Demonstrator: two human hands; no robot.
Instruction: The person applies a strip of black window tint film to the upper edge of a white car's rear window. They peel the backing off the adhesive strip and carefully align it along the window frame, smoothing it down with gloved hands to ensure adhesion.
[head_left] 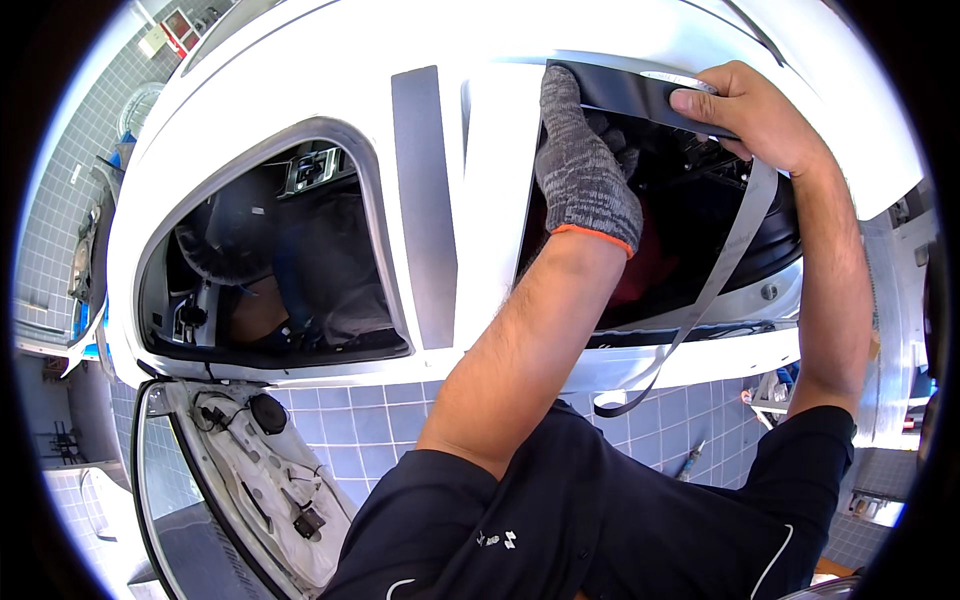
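Observation:
A black, glossy film strip (630, 92) stretches along the white car's roof edge, above the rear door opening (670, 230). My left hand (590, 170), in a grey knit glove with an orange cuff, presses its thumb on the strip's left end; its other fingers curl below, partly hidden. Bare, my right hand (757, 118) pinches the strip farther right between thumb and fingers. From beneath that hand a long, narrow grey ribbon (715, 280) hangs, curling at its lower end. A dark film panel (425, 200) lies on the pillar left of my gloved hand.
At the left, the front door opening (280, 250) shows the steering wheel and seat. A front door (265, 480) with its inner panel off stands swung out at the lower left. Beyond the sill is a tiled floor (400, 420) with a small tube-like object (690, 460) on it.

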